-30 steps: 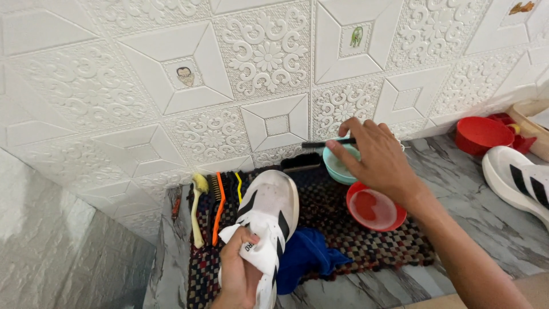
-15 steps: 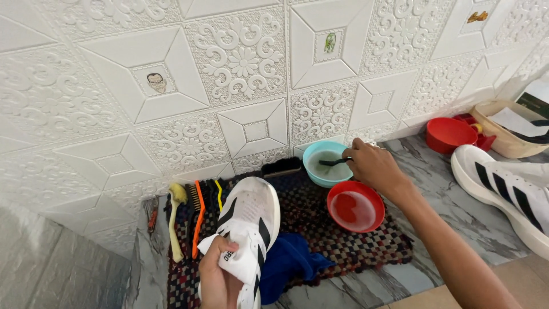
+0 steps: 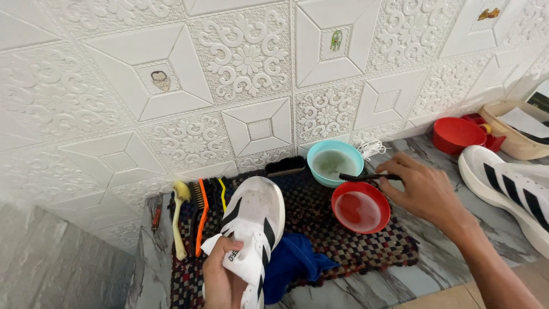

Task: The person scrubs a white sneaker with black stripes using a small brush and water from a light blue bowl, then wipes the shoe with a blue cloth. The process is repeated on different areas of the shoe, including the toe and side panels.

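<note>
My left hand (image 3: pixel 220 277) grips the tongue of a white sneaker with black stripes (image 3: pixel 254 226), which lies on a dark woven mat (image 3: pixel 354 243). My right hand (image 3: pixel 420 189) holds a thin black-handled brush (image 3: pixel 366 177) over the rim of a light blue bowl (image 3: pixel 334 163) of cloudy liquid. A red bowl (image 3: pixel 361 206) of clear liquid sits just in front of the blue one, beside my right hand. A blue cloth (image 3: pixel 291 260) lies bunched against the sneaker's right side.
Several brushes (image 3: pixel 197 214) lie on the mat's left part, and a black brush (image 3: pixel 285 167) rests by the wall. A second white sneaker (image 3: pixel 512 191) lies at right, with a red cup (image 3: pixel 454 134) and a beige container (image 3: pixel 512 134) behind it. Embossed white wall tiles rise behind.
My right hand has drawn back from above the blue bowl toward the right, and the brush now lies across that bowl's rim. The left hand keeps its hold on the sneaker.
</note>
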